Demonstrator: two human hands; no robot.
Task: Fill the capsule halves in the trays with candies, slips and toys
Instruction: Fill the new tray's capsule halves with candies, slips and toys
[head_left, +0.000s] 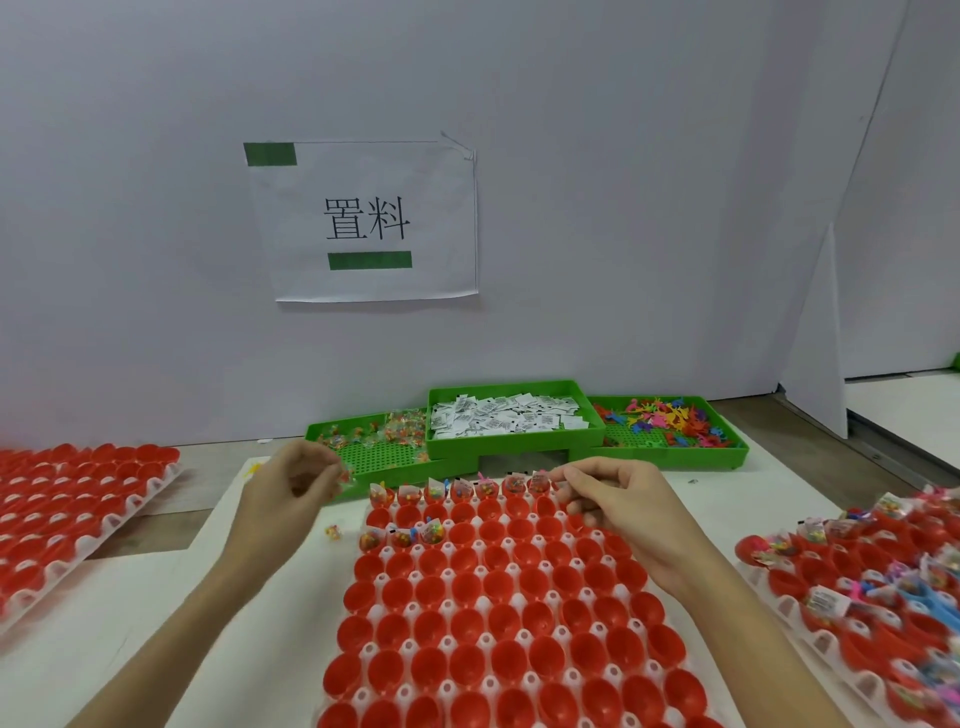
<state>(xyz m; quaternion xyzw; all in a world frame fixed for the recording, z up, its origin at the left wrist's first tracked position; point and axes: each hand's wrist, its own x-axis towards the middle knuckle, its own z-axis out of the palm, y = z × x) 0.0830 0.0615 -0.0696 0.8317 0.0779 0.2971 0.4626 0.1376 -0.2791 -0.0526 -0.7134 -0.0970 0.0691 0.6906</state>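
The middle tray (498, 613) of red capsule halves (470, 577) lay in the lower centre of the frame on the counter (104, 649), its long axis running away from the person toward the green bins. Only the far row and three halves at the left of the third row held fillings; the rest sat bare.

The right hand (618, 514) hovered over the tray's upper right corner, its fingertips (563, 475) just beside the last filled half of the far row, so it was the nearer hand to the next bare cup. Its grip was curled, fingers drawn together toward the thumb; whether anything sat between them was too small to tell.

The left hand (291, 488) hung left of the tray's far corner, just in front of the candy bin (374, 441). Its grip pinched a wrapped candy (344, 475) at the fingertips, and the open cups lay to its right and slightly nearer.

Slips (506, 418) and toys (665, 421) waited in bins beyond.
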